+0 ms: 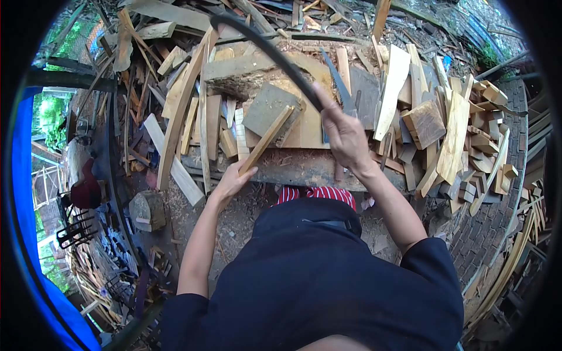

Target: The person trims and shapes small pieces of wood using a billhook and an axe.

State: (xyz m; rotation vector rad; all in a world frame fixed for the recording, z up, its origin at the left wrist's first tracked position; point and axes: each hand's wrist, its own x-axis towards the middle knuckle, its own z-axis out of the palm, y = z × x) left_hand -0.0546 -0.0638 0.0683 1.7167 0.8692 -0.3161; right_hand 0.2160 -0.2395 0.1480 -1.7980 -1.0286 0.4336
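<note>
My left hand [236,182] is closed round the lower end of a narrow wood strip [267,139], which slants up to the right. The strip's upper end lies over a square grey block [270,111] on the workbench [281,167]. Raised above the bench's right part, my right hand [345,134] grips a long dark curved tool [269,50]. Its blade reaches up and to the left, over a rough thick timber piece [234,73]. A handsaw blade [336,79] lies just beyond my right hand.
Planks and offcuts crowd both sides, with a square wood block [424,124] at the right. A cut stump [146,210] stands on the ground at the left. A blue sheet [23,216] hangs at the far left. Bricks [489,234] lie at the right.
</note>
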